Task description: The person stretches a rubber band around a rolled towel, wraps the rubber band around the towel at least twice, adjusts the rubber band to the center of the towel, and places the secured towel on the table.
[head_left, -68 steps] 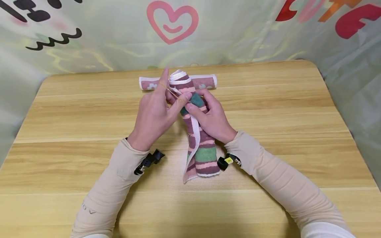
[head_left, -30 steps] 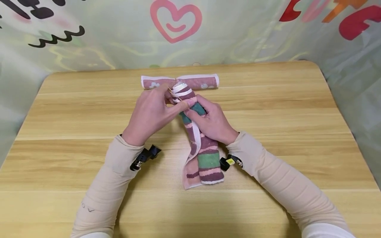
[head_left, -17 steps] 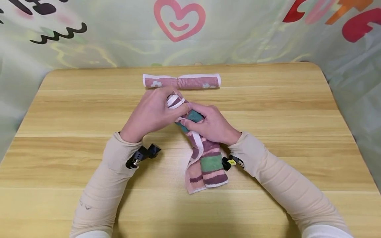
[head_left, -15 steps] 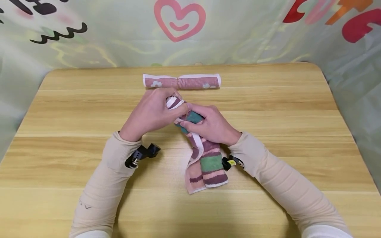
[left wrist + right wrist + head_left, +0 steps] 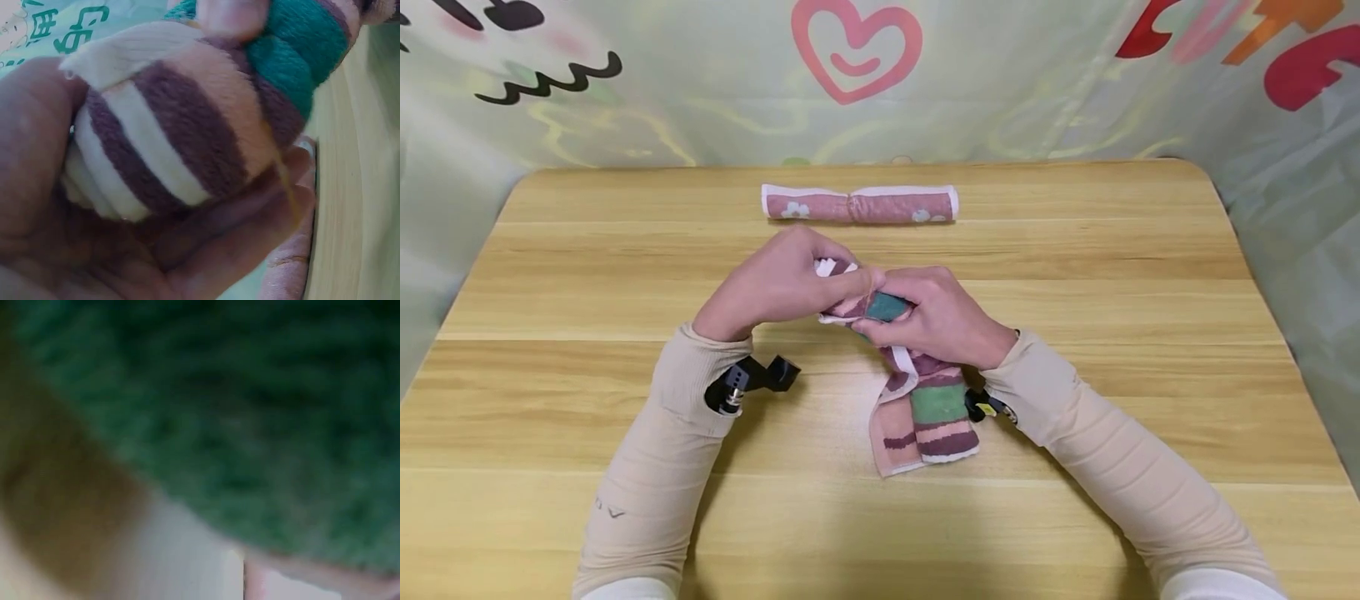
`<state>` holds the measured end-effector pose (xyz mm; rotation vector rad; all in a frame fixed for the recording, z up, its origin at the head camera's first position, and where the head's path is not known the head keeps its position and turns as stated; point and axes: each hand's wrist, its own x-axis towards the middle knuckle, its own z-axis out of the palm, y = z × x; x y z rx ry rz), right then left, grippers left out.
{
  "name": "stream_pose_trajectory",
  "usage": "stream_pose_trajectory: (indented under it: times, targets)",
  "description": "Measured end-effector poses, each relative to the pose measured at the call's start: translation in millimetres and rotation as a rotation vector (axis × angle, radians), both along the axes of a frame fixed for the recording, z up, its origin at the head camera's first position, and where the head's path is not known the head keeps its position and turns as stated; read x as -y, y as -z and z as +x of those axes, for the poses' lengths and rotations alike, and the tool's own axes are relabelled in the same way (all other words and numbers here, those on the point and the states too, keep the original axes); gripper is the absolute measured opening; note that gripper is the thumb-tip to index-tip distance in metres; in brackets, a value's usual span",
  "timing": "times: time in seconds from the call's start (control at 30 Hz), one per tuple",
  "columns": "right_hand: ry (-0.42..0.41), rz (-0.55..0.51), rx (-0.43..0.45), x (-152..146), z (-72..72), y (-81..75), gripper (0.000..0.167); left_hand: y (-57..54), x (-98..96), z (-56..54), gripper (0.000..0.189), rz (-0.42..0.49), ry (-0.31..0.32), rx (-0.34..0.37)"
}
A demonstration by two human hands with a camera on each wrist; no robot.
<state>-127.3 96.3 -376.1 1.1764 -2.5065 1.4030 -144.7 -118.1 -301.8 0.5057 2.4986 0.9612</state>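
A striped towel in purple, peach, white and green is rolled up, its lower end partly unrolled with a loose flap. My left hand curls around the upper end of the roll, thumb on top. A thin tan rubber band crosses the towel in the left wrist view and runs down to the left fingers. My right hand grips the roll just below, thumb over the teal stripe, close to the left thumb. Blurred green cloth fills most of the right wrist view.
Behind the hands, a pink flowered towel roll lies crosswise near the far edge of the wooden table, cinched at its middle by a band. A printed cloth backdrop stands beyond that edge.
The upper end of the striped roll has come down toward me and tilted left, away from the pink roll. Over it, the left hand has turned and lowered; the right hand keeps its grip.
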Motion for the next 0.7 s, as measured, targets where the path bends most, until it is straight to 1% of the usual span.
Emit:
stream_pose_trajectory:
  times: [0.1,0.17,0.2,0.3,0.37,0.47,0.57,0.63,0.7]
  targets:
    - [0.000,0.012,-0.055,0,-0.8,-0.3,0.021,1.4,-2.5,-0.1,0.026,-0.007,0.069,-0.017]
    - [-0.003,0.018,-0.078,0,-1.2,-0.7,0.021,2.5,-3.6,-0.2,0.023,0.002,0.088,-0.022]
    - [-0.003,0.018,-0.087,0,-1.4,-0.9,0.022,3.3,-3.9,-0.5,0.023,0.013,0.084,-0.022]
    - [0.005,0.017,-0.126,-1,-2.3,-2.2,0.023,6.4,-2.4,-1.8,0.026,0.062,0.037,0.012]
    - [0.017,0.018,-0.160,-1,-3.0,-2.9,0.023,9.1,-1.3,-3.2,0.028,0.097,-0.004,0.048]
    - [0.036,0.016,-0.198,-2,-3.6,-3.8,0.022,12.9,-0.6,-6.0,0.030,0.164,-0.042,0.111]
    - [0.041,-0.009,-0.197,-3,-3.6,-4.5,0.026,15.7,-0.4,-8.7,0.035,0.212,-0.068,0.167]
    - [0.057,-0.033,-0.192,-3,-3.1,-5.0,0.030,16.4,0.4,-10.1,0.038,0.241,-0.070,0.200]
    - [0.082,-0.058,-0.185,-4,-2.9,-5.3,0.032,16.6,2.6,-10.6,0.045,0.273,-0.059,0.238]
